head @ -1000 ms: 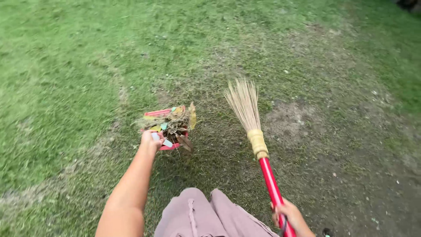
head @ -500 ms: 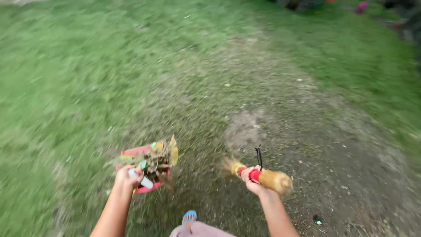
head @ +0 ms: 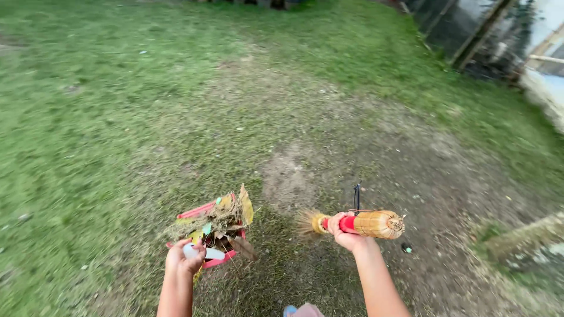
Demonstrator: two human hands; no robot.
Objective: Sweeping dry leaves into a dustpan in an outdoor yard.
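**On a worn lawn: a loaded dustpan in one hand, a broom in the other**

At the bottom of the view, the person's two bare forearms reach forward over the ground. The left hand [head: 187,257] is clenched around the pale handle of a red dustpan [head: 205,235], held low just ahead of it. The dustpan is heaped with dry grass, brown and yellow leaves and small coloured scraps [head: 226,220], piled above its rim.

To the right and about level with it, the right hand [head: 345,232] is closed around a broom [head: 358,224] at the red part of the handle. The broom lies roughly crosswise to the view: its straw bristle end sticks out to the left of the fist, towards the dustpan, and a thick straw-wrapped end juts out to the right. A short dark loop stands up just above the fist. The bristle tip and the dustpan are near each other but apart, with bare ground between them.

Beyond the hands is a patch of bare earth [head: 288,176] strewn with dry litter. Further out lies green grass [head: 106,88]. At the far upper right, a dark fence [head: 464,29] borders the lawn.
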